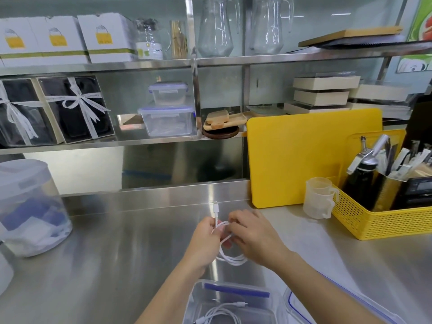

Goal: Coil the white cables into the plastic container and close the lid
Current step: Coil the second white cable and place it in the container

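Note:
Both hands hold one white cable over the steel counter. My left hand pinches the loops near the top, and a plug end sticks up past its fingers. My right hand grips the same bundle from the right. The coil's loops hang below between the two wrists. Below my arms, at the bottom edge, stands the open clear plastic container with blue clips. A second white cable lies coiled inside it. Its lid lies to the right, partly hidden by my right forearm.
A yellow cutting board leans on the back wall. A yellow basket of tools and two measuring cups stand at the right. A large lidded tub sits at the left. Shelves above hold boxes, containers and jugs.

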{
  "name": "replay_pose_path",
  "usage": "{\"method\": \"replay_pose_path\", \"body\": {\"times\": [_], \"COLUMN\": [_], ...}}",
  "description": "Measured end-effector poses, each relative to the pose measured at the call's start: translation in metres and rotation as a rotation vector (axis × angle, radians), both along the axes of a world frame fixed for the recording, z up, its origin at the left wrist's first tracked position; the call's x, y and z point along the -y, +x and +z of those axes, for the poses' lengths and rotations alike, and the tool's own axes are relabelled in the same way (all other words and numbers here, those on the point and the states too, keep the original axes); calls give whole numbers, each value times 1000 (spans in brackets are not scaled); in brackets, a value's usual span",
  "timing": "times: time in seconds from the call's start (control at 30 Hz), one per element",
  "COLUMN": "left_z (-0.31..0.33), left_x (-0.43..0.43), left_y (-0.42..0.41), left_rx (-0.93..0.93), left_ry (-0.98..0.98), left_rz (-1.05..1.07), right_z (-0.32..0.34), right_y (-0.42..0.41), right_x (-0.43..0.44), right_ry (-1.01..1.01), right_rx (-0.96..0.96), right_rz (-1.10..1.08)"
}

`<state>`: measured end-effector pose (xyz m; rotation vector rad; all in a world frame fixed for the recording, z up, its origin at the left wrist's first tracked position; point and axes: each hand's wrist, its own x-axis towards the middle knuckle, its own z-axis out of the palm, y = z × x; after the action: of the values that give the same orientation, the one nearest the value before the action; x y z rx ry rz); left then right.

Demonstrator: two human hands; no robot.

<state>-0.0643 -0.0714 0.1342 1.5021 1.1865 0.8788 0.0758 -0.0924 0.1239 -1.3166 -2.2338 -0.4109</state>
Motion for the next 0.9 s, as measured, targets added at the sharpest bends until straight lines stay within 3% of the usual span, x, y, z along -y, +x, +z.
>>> {"method": "replay_pose_path", "body": {"times": [0.1, 0.2, 0.33, 0.43, 0.6, 0.77, 0.9], "left_z": [2, 8, 13, 19, 21, 17, 17], "left_x": [-2, -7, -10, -9, -9, -10, -8], "left_y": [-7, -13, -15, -15, -2, -2, -3], "left_rx": [136, 168, 158, 42, -217, 56, 179], "left_ry": [-87, -154, -222, -259, -41, -135, -248], "left_rz": [-65, -173, -217, -206, -78, -65, -79], "right_z": [2, -1, -8, -13, -16, -5, -5], "right_y": [4, 7, 2, 0, -12, -10, -13], "right_x": [-1, 3, 11, 13, 14, 14, 17], "right_ry": [93, 115, -15, -82, -183, -257, -257], "right_rx": [-65, -318, -675, -814, -1008, -1254, -1320], "right_rz": [50, 49, 7, -21, -157, -164, -148]}}
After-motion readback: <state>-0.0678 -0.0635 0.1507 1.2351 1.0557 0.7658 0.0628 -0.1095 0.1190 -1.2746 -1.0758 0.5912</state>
